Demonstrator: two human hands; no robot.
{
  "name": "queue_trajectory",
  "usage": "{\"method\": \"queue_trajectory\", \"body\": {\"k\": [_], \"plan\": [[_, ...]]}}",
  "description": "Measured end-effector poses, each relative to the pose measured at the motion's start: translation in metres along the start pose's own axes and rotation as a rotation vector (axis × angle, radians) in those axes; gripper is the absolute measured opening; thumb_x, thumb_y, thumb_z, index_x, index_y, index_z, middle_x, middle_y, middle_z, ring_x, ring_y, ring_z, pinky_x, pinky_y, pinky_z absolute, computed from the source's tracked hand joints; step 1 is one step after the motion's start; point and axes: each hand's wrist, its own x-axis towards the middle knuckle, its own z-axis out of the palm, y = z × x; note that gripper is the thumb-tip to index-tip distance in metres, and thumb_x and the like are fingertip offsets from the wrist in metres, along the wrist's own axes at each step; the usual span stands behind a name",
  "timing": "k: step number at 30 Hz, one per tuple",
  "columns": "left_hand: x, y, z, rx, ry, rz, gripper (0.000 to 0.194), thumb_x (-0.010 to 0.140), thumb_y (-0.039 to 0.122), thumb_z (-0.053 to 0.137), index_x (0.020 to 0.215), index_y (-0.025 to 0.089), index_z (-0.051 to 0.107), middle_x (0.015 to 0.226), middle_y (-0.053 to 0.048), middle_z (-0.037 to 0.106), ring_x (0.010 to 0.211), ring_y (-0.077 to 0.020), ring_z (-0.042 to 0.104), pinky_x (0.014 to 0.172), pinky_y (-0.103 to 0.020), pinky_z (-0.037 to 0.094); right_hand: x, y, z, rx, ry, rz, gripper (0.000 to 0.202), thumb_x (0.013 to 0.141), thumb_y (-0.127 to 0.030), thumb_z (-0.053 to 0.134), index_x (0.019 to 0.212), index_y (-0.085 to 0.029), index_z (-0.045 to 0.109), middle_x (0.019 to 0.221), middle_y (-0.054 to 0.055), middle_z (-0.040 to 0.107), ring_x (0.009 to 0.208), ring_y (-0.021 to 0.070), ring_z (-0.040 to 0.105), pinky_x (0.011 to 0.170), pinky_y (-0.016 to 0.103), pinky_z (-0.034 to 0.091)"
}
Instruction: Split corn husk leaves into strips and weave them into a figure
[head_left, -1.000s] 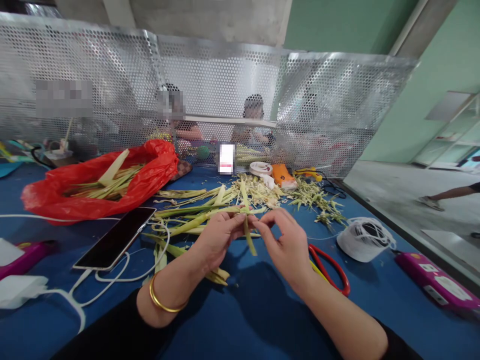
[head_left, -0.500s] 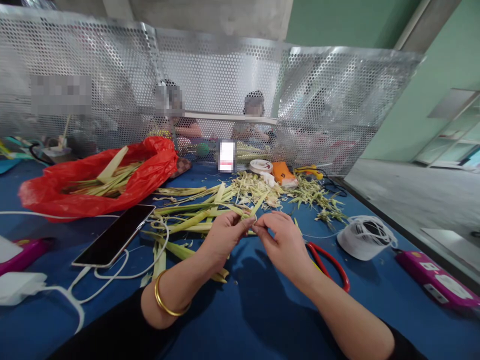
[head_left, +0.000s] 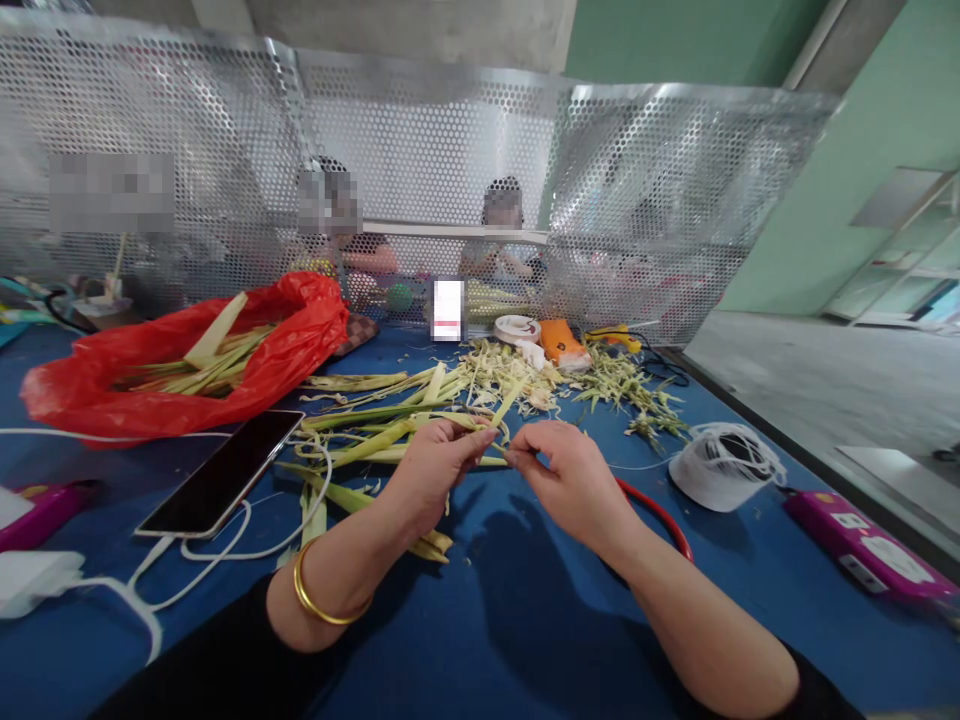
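Note:
Between thumb and fingers, my left hand (head_left: 435, 470) is shut on a pale green corn husk strip (head_left: 508, 402), whose end sticks up to the right. My right hand (head_left: 570, 480) faces it a little way off, its thumb and forefinger pinched on a thin pale strand. I cannot tell whether that strand is husk or thread. Long husk leaves (head_left: 375, 440) lie under and behind my left hand. Partly hidden by my right forearm are red-handled scissors (head_left: 671, 525). A white spool of cord (head_left: 716, 468) stands right of my right hand, with a thin line running from it.
A red plastic bag (head_left: 82, 385) of husks lies at left, near a phone (head_left: 225, 470) and white cables. Husk scraps (head_left: 517, 375), a tape roll (head_left: 517, 328) and an orange packet (head_left: 562, 342) lie behind. Two people sit beyond the perforated screen (head_left: 420, 130). A purple power strip (head_left: 862, 550) is at right.
My hands have drawn slightly apart, with the husk strip still in my left hand. My right hand and forearm now cover more of the scissors. The whole view has shifted slightly.

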Motion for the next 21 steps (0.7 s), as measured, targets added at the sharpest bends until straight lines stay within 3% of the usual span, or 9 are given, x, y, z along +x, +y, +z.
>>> {"method": "queue_trajectory", "body": {"k": [5, 8, 10, 11, 13, 16, 18, 21], "plan": [[0.002, 0.002, -0.006, -0.002, 0.013, 0.004, 0.037, 0.065, 0.049, 0.074, 0.071, 0.014, 0.066, 0.051, 0.008, 0.036, 0.043, -0.0037, 0.02, 0.042, -0.022, 0.011, 0.0, 0.001, -0.001, -0.032, -0.004, -0.005, 0.023, 0.084, -0.017, 0.057, 0.062, -0.02, 0.053, 0.059, -0.004, 0.058, 0.06, 0.0127, 0.051, 0.085, 0.033, 0.036], [0.002, 0.005, -0.008, 0.058, 0.017, 0.026, 0.036, 0.067, 0.05, 0.072, 0.071, 0.014, 0.069, 0.05, 0.008, 0.033, 0.045, -0.0048, 0.019, 0.043, -0.022, 0.011, 0.0, -0.001, -0.007, -0.026, 0.194, 0.002, 0.026, 0.087, -0.03, 0.057, 0.062, -0.02, 0.057, 0.06, -0.001, 0.06, 0.062, 0.0143, 0.054, 0.081, 0.032, 0.039], [-0.001, 0.006, -0.006, 0.139, 0.012, 0.027, 0.034, 0.067, 0.048, 0.072, 0.071, 0.014, 0.071, 0.049, 0.007, 0.033, 0.046, -0.0054, 0.02, 0.043, -0.023, 0.011, 0.002, -0.001, -0.011, -0.043, 0.36, 0.036, 0.024, 0.088, -0.035, 0.055, 0.071, -0.021, 0.064, 0.072, 0.003, 0.065, 0.074, 0.0175, 0.058, 0.081, 0.033, 0.039], [-0.002, 0.006, -0.004, 0.175, 0.001, 0.018, 0.034, 0.066, 0.048, 0.072, 0.071, 0.014, 0.072, 0.048, 0.007, 0.034, 0.046, -0.0056, 0.02, 0.043, -0.023, 0.012, 0.003, -0.001, -0.013, -0.035, 0.38, 0.063, 0.022, 0.087, -0.036, 0.056, 0.076, -0.021, 0.067, 0.079, 0.004, 0.066, 0.079, 0.0188, 0.058, 0.081, 0.033, 0.039], [-0.006, 0.005, 0.0, 0.227, -0.027, -0.008, 0.032, 0.066, 0.046, 0.071, 0.07, 0.014, 0.073, 0.046, 0.007, 0.035, 0.046, -0.006, 0.021, 0.044, -0.023, 0.014, 0.005, 0.002, -0.011, 0.081, 0.24, 0.154, 0.023, 0.084, -0.039, 0.057, 0.076, -0.021, 0.07, 0.081, 0.004, 0.067, 0.078, 0.0193, 0.058, 0.076, 0.033, 0.04], [-0.01, 0.001, 0.006, 0.278, -0.048, -0.044, 0.027, 0.067, 0.042, 0.069, 0.068, 0.015, 0.073, 0.044, 0.007, 0.035, 0.045, -0.0064, 0.022, 0.045, -0.023, 0.016, 0.008, 0.006, -0.001, 0.528, -0.077, 0.339, 0.029, 0.079, -0.043, 0.061, 0.065, -0.019, 0.066, 0.064, 0.001, 0.061, 0.064, 0.015, 0.053, 0.063, 0.028, 0.039], [-0.011, -0.002, 0.009, 0.309, -0.056, -0.059, 0.024, 0.067, 0.039, 0.068, 0.067, 0.016, 0.073, 0.045, 0.007, 0.038, 0.046, -0.0064, 0.023, 0.046, -0.023, 0.017, 0.008, 0.007, 0.007, 0.772, -0.069, 0.438, 0.031, 0.073, -0.044, 0.067, 0.059, -0.017, 0.06, 0.057, -0.002, 0.054, 0.058, 0.0119, 0.047, 0.057, 0.025, 0.036], [-0.011, -0.004, 0.011, 0.324, -0.077, -0.058, 0.021, 0.066, 0.036, 0.069, 0.06, 0.016, 0.07, 0.046, 0.007, 0.039, 0.047, -0.0064, 0.024, 0.047, -0.024, 0.017, 0.006, 0.005, 0.015, 0.852, 0.101, 0.499, 0.032, 0.065, -0.041, 0.072, 0.054, -0.017, 0.053, 0.052, -0.005, 0.047, 0.052, 0.0093, 0.039, 0.051, 0.024, 0.031]]}}
